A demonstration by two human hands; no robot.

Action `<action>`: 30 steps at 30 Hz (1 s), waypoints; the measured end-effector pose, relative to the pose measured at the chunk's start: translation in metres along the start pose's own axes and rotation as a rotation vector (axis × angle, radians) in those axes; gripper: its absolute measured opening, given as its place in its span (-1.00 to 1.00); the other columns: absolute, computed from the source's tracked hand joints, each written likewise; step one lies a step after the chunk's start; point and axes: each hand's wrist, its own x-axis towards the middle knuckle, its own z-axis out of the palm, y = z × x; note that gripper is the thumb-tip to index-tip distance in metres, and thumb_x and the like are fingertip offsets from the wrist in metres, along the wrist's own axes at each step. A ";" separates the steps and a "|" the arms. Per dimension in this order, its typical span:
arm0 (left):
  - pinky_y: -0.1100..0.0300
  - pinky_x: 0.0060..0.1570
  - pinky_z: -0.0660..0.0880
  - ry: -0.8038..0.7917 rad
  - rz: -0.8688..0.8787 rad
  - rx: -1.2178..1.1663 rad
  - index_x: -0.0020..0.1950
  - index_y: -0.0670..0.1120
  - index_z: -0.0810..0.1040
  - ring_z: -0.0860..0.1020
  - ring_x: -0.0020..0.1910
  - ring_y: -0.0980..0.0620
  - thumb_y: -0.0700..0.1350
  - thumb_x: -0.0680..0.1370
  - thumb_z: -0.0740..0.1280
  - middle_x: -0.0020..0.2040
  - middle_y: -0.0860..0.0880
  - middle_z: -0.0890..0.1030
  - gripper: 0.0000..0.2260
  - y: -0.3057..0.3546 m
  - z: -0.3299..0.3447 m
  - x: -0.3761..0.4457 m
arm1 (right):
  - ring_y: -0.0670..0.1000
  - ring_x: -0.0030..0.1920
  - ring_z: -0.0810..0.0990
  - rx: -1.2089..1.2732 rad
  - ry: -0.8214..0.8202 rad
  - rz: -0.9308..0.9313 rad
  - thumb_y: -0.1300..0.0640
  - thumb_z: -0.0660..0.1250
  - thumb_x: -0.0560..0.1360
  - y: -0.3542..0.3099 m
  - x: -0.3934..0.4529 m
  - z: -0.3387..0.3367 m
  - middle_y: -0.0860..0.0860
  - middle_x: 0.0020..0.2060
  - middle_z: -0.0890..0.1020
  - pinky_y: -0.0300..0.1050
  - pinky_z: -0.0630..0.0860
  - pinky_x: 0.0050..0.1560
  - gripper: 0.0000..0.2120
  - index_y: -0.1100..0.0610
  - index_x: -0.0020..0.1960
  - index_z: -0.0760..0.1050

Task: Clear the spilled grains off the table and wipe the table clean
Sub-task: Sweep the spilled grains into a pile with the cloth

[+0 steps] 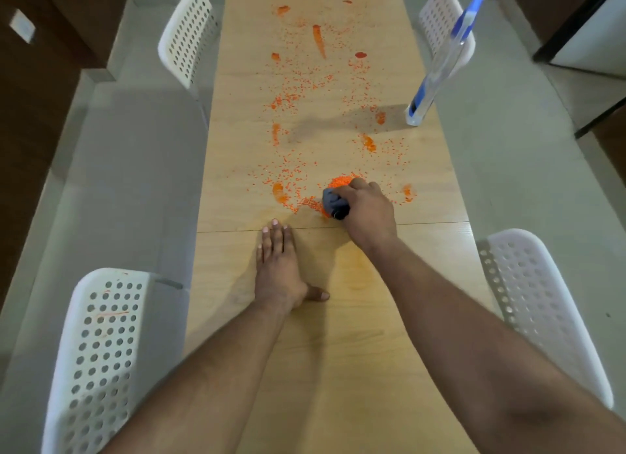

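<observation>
1. A tall clear spray bottle (pixel 437 67) with a blue nozzle and blue tube inside stands on the table's right edge, well apart from both hands; whether liquid is in it cannot be told.
2. The orange grains (pixel 294 91) lie scattered along the middle of the light wooden table (pixel 338 352), from the far end to a seam line across the top, with several orange smears among them.
3. A denser heap of grains (pixel 340 181) sits just beyond the right hand.
4. The right hand (pixel 367 206) grips a bunched grey cloth (pixel 333 201), fingers curled round it, and presses it on the table at the near edge of the spill, touching the heap.
5. The left hand (pixel 279 264) lies flat on the table, fingers straight and together, thumb spread to the side, holding nothing; its fingertips reach the seam line, just short of the grains.
6. The hands are apart, the left nearer the person.
7. A faint orange stain (pixel 355 270) marks the wood between the forearms.
8. Four white perforated chairs stand round the table: near left (pixel 101 352), near right (pixel 542 304), far left (pixel 189 33), far right (pixel 440 20).
9. The floor (pixel 508 169) is pale grey; dark panelling (pixel 30 115) runs along the left.
</observation>
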 end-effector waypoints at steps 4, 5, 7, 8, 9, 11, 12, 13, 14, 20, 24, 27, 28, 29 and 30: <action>0.03 0.62 -0.35 -0.021 -0.005 0.000 0.67 -0.11 -0.40 -0.45 0.62 -0.04 0.47 0.08 0.61 0.63 -0.06 -0.49 0.59 -0.004 -0.002 -0.001 | 0.11 0.14 0.44 0.020 -0.046 -0.071 0.25 0.34 0.52 -0.016 -0.050 0.008 -0.02 0.12 0.54 0.04 0.56 -0.14 -0.57 -0.03 0.35 0.58; 0.03 0.62 -0.35 -0.027 -0.005 0.000 0.66 -0.10 -0.42 -0.47 0.61 -0.03 0.49 0.06 0.60 0.62 -0.05 -0.51 0.60 -0.004 -0.002 0.000 | 0.10 0.15 0.44 0.015 -0.074 -0.091 0.23 0.36 0.51 -0.021 -0.061 0.012 -0.03 0.14 0.54 0.03 0.56 -0.13 -0.56 -0.04 0.36 0.57; 0.01 0.63 -0.33 -0.023 -0.009 -0.004 0.66 -0.10 -0.43 -0.47 0.61 -0.04 0.51 0.05 0.59 0.62 -0.06 -0.51 0.61 -0.005 -0.001 0.003 | 0.09 0.17 0.43 -0.003 -0.141 -0.133 0.16 0.49 0.44 -0.028 -0.075 0.022 -0.04 0.16 0.52 0.03 0.59 -0.11 -0.50 -0.06 0.37 0.56; 0.00 0.64 -0.32 -0.017 -0.010 -0.004 0.66 -0.10 -0.42 -0.47 0.61 -0.05 0.52 0.04 0.59 0.63 -0.06 -0.51 0.61 -0.005 0.000 0.004 | 0.09 0.18 0.43 -0.015 -0.161 -0.143 0.12 0.54 0.41 -0.030 -0.076 0.026 -0.04 0.17 0.51 0.04 0.61 -0.10 -0.46 -0.06 0.37 0.55; -0.01 0.64 -0.31 -0.012 -0.009 -0.001 0.66 -0.10 -0.42 -0.48 0.61 -0.05 0.52 0.04 0.58 0.63 -0.06 -0.51 0.61 -0.006 0.001 0.005 | 0.10 0.18 0.43 -0.019 -0.158 -0.141 0.11 0.54 0.41 -0.032 -0.072 0.030 -0.04 0.17 0.50 0.05 0.62 -0.11 -0.47 -0.06 0.36 0.55; 0.00 0.63 -0.33 -0.007 0.000 0.008 0.66 -0.11 -0.43 -0.49 0.60 -0.04 0.52 0.05 0.59 0.62 -0.06 -0.51 0.61 -0.007 0.002 0.005 | 0.10 0.19 0.43 -0.027 -0.099 -0.103 0.18 0.42 0.52 -0.035 -0.054 0.032 -0.03 0.18 0.51 0.02 0.61 -0.15 -0.59 -0.04 0.35 0.57; 0.01 0.62 -0.35 -0.011 0.001 0.010 0.65 -0.11 -0.44 -0.50 0.59 -0.04 0.51 0.05 0.59 0.62 -0.06 -0.52 0.62 -0.008 0.003 0.006 | 0.11 0.19 0.43 -0.031 -0.069 -0.085 0.21 0.36 0.56 -0.037 -0.040 0.033 -0.01 0.18 0.52 0.00 0.57 -0.16 -0.62 -0.04 0.35 0.57; 0.03 0.61 -0.37 -0.016 0.003 0.018 0.65 -0.12 -0.44 -0.50 0.59 -0.03 0.50 0.05 0.60 0.62 -0.06 -0.52 0.62 -0.008 0.003 0.007 | 0.12 0.20 0.43 -0.035 -0.045 -0.070 0.23 0.32 0.59 -0.038 -0.025 0.032 0.00 0.17 0.52 0.00 0.53 -0.16 -0.63 -0.03 0.35 0.58; 0.04 0.59 -0.38 -0.017 0.003 0.032 0.65 -0.13 -0.45 -0.49 0.60 -0.04 0.49 0.05 0.60 0.62 -0.07 -0.52 0.62 -0.008 0.003 0.007 | 0.13 0.20 0.44 -0.042 -0.031 -0.057 0.24 0.29 0.61 -0.038 -0.008 0.031 0.01 0.16 0.53 0.00 0.50 -0.15 -0.63 -0.02 0.35 0.58; 0.00 0.63 -0.33 -0.008 -0.013 0.070 0.64 -0.15 -0.44 -0.45 0.63 -0.08 0.49 0.07 0.61 0.63 -0.10 -0.50 0.62 -0.006 0.005 0.010 | 0.16 0.19 0.45 -0.074 -0.004 -0.003 0.29 0.24 0.63 -0.028 0.051 0.018 0.06 0.15 0.52 -0.01 0.45 -0.15 -0.62 0.03 0.38 0.56; -0.03 0.66 -0.25 -0.032 -0.039 0.087 0.64 -0.18 -0.44 -0.41 0.64 -0.12 0.41 0.11 0.65 0.63 -0.14 -0.48 0.60 0.005 0.001 0.006 | 0.15 0.17 0.45 -0.032 0.034 -0.017 0.30 0.28 0.57 -0.021 0.008 0.004 0.03 0.13 0.54 0.00 0.47 -0.12 -0.58 0.01 0.36 0.58; -0.01 0.65 -0.22 -0.049 -0.051 0.093 0.66 -0.18 -0.39 -0.37 0.66 -0.13 0.31 0.20 0.68 0.65 -0.14 -0.44 0.51 0.019 -0.002 -0.001 | 0.13 0.13 0.46 -0.001 -0.002 -0.012 0.28 0.32 0.52 -0.012 -0.050 -0.004 -0.01 0.09 0.54 0.03 0.53 -0.18 -0.57 -0.03 0.33 0.59; -0.01 0.65 -0.20 -0.050 -0.051 0.082 0.67 -0.17 -0.36 -0.35 0.67 -0.14 0.23 0.26 0.69 0.66 -0.13 -0.41 0.44 0.021 -0.002 -0.002 | 0.12 0.12 0.46 -0.005 -0.017 -0.012 0.26 0.35 0.50 -0.012 -0.069 -0.004 -0.02 0.08 0.53 0.03 0.55 -0.20 -0.56 -0.05 0.32 0.59; -0.02 0.66 -0.18 -0.045 -0.035 0.073 0.68 -0.16 -0.33 -0.33 0.67 -0.14 0.11 0.36 0.67 0.67 -0.12 -0.39 0.34 0.027 0.000 -0.005 | 0.10 0.12 0.46 -0.011 -0.034 -0.004 0.24 0.37 0.48 -0.008 -0.089 -0.004 -0.03 0.07 0.53 0.03 0.55 -0.21 -0.56 -0.07 0.31 0.58; -0.03 0.67 -0.15 -0.037 -0.011 0.059 0.70 -0.15 -0.29 -0.32 0.68 -0.15 -0.04 0.46 0.60 0.68 -0.12 -0.38 0.19 0.033 0.002 -0.007 | 0.09 0.11 0.46 -0.015 -0.055 0.003 0.23 0.40 0.46 -0.005 -0.108 -0.003 -0.04 0.07 0.52 0.01 0.55 -0.23 -0.56 -0.08 0.30 0.57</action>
